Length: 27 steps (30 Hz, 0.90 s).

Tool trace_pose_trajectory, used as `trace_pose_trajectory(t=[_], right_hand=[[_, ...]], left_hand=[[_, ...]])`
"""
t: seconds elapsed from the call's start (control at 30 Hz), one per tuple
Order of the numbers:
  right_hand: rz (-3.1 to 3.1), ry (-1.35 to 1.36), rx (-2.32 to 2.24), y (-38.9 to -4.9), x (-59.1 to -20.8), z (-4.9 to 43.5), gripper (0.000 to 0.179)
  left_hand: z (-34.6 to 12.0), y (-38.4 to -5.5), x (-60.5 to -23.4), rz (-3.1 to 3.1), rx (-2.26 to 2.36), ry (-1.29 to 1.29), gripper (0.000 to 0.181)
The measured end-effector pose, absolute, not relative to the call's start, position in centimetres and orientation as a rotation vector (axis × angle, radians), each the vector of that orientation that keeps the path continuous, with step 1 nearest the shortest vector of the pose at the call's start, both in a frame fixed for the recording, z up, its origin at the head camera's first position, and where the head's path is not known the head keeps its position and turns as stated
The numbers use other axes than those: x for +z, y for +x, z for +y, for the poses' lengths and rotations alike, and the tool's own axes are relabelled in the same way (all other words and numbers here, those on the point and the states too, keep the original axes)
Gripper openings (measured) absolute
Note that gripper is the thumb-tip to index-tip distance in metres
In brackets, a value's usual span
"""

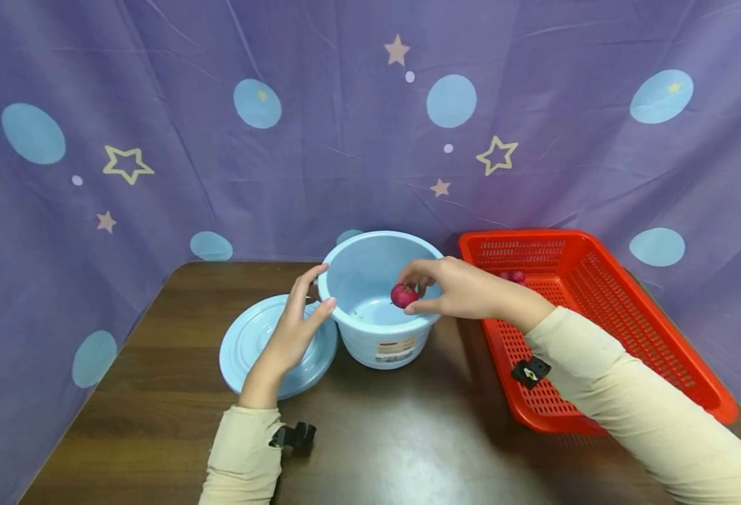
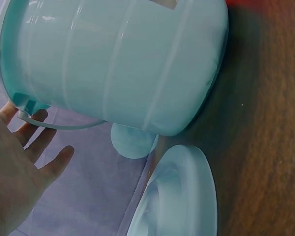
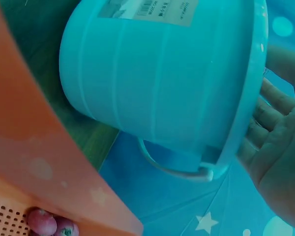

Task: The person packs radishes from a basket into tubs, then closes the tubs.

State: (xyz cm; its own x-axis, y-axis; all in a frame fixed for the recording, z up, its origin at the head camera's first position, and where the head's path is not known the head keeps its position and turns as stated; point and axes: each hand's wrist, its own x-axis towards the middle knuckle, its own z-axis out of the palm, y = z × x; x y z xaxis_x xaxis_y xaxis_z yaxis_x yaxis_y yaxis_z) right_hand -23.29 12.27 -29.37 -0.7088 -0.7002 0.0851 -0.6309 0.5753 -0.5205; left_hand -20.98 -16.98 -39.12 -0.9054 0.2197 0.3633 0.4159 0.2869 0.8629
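Observation:
A light blue plastic bucket [image 1: 389, 337] stands upright with its mouth uncovered. Over its right rim, my right hand [image 1: 449, 289] pinches a red radish [image 1: 403, 295] between thumb and fingers, inside the mouth. In the right wrist view the bucket hides that radish and the right fingertips. My left hand [image 1: 295, 326] rests at the left rim, thumb and index finger spread along it. The left wrist view shows its other fingers spread beside the bucket's handle [image 2: 73, 127]. The round blue lid [image 1: 244, 351] lies on the table under the left wrist.
A red perforated basket [image 1: 648, 308] stands right of the bucket, with several radishes [image 3: 42, 222] in its far left corner. All of this sits on a brown wooden table [image 1: 156, 386]. A purple curtain [image 1: 345, 105] hangs directly behind.

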Motion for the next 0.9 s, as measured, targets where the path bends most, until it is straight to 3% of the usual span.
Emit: trace_pose_trajectory(t=[0.9], right_hand=[[2.67,-1.162,-0.916,-23.8,-29.3,12.7,0.039]], left_hand=[[-17.2,-21.0,-39.0,-2.395,-1.682,-0.616,0.056]])
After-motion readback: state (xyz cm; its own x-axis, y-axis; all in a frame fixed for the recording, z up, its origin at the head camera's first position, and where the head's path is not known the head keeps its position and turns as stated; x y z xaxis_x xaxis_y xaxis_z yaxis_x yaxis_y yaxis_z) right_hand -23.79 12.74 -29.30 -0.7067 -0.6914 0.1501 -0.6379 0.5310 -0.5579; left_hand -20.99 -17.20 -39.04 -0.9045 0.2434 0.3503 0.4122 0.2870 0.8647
